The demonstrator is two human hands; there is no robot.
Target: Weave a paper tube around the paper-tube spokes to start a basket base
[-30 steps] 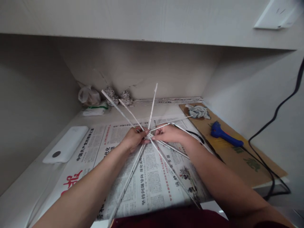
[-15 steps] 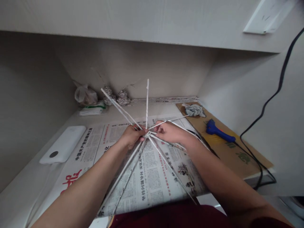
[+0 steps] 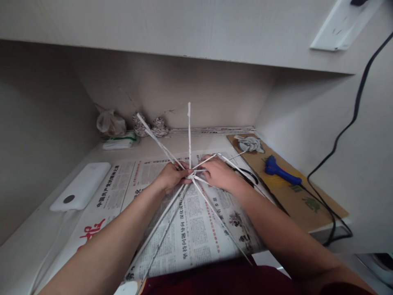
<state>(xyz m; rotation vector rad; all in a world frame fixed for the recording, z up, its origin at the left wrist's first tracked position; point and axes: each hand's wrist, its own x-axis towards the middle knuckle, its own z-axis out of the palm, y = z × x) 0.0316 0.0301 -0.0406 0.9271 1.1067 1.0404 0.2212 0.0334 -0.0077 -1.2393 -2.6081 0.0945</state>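
Thin rolled-paper strips (image 3: 189,137) fan out like spokes from a small woven centre (image 3: 192,175) above the newspaper. My left hand (image 3: 172,176) pinches this centre from the left, thumb on top. Just right of it, my right hand (image 3: 218,172) has its fingers curled among the right-hand strips, gripping a paper strip (image 3: 227,159); its fingertips are partly hidden. One strip stands up toward the back wall, a pair leans back left, and others run toward my body.
Newspaper (image 3: 199,229) covers the desk. At right, a blue glue gun (image 3: 282,171) and crumpled grey material (image 3: 251,144) lie on a cardboard sheet (image 3: 319,205). Black scissor-like handles (image 3: 253,175) show beside my right hand. A white power bank (image 3: 81,186) lies left; coiled paper cones (image 3: 159,127) stand behind.
My right hand has turned, its fingers now reaching lower among the right-hand strips. A strip beside it has shifted. My left hand keeps its pinch at the centre. The view has tilted slightly.
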